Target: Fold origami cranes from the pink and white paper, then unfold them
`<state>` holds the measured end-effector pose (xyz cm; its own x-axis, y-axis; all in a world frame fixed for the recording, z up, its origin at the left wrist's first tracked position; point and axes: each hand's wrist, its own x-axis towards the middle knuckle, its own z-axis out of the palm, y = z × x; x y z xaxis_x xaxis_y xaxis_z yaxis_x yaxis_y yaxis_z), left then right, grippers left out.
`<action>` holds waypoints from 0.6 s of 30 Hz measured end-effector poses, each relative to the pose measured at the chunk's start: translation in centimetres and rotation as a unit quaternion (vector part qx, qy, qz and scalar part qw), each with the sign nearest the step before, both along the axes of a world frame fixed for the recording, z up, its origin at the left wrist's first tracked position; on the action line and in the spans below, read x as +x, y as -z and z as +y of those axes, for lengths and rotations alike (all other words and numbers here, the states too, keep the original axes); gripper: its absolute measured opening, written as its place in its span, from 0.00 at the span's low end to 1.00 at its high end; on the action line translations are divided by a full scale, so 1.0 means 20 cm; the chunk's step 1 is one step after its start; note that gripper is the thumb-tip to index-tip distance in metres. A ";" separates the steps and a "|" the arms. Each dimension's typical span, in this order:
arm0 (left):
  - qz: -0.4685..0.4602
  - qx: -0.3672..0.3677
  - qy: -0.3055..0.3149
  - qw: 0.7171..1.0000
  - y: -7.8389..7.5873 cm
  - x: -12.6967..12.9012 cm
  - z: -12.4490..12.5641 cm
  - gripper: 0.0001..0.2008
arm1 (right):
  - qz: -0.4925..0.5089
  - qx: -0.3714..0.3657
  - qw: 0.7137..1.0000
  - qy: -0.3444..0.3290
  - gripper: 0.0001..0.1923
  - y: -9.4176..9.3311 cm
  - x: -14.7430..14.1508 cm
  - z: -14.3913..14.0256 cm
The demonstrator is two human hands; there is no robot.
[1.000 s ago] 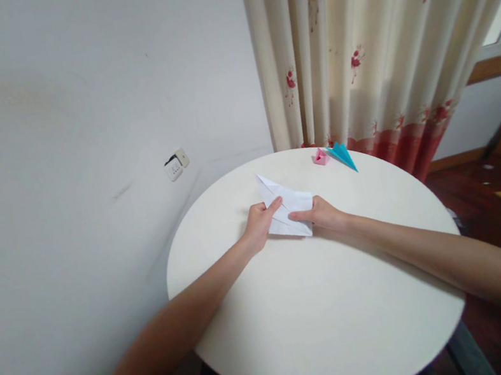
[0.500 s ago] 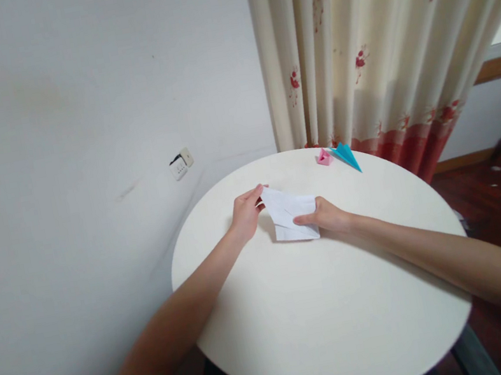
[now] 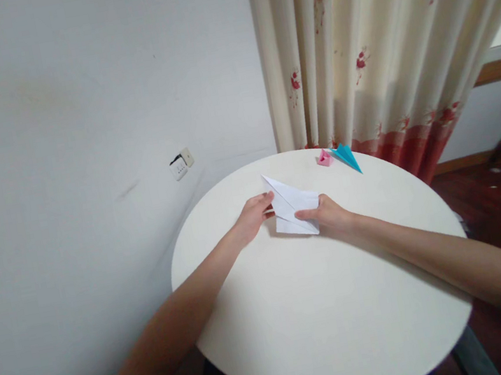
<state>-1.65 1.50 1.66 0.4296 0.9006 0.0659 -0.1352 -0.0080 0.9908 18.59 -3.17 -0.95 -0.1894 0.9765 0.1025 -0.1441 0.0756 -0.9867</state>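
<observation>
A folded white paper (image 3: pixel 290 205) lies on the round cream table (image 3: pixel 324 304), its pointed tip aimed at the far left. My left hand (image 3: pixel 253 215) touches the paper's left edge with its fingertips. My right hand (image 3: pixel 324 213) presses down on the paper's right side, with the thumb laid across it. Both forearms reach in from the near edge of the table.
A small pink folded paper (image 3: pixel 323 158) and a blue paper plane (image 3: pixel 346 157) sit at the table's far edge. A flowered curtain (image 3: pixel 370 43) hangs behind, a white wall with a socket (image 3: pixel 180 164) is to the left, and dark wood floor lies to the right.
My left hand had lifted the paper's left flap half a second ago; now the flap is laid back flat and pointed, and the hand rests at its left edge. My right hand stayed put.
</observation>
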 end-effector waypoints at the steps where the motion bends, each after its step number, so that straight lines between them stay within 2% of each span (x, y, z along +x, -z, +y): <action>1: 0.026 -0.005 0.016 1.000 0.02 0.02 -0.02 0.24 | 0.006 0.000 1.000 0.001 0.23 0.00 0.00 0.00; 5: 0.047 -0.011 0.018 0.999 0.08 0.07 -0.06 0.24 | 0.021 -0.006 1.000 -0.012 0.21 0.00 -0.01 -0.01; 10: 0.042 -0.008 0.007 0.999 0.08 0.08 -0.08 0.23 | 0.014 -0.021 1.000 -0.007 0.21 -0.01 -0.01 -0.01; 13: 0.061 -0.011 0.030 0.998 0.07 0.07 -0.09 0.23 | -0.006 -0.020 1.000 0.021 0.19 -0.01 0.01 0.00; 18: 0.087 -0.026 0.050 0.995 0.07 0.07 -0.09 0.23 | -0.063 0.026 0.995 0.075 0.16 -0.02 0.03 0.02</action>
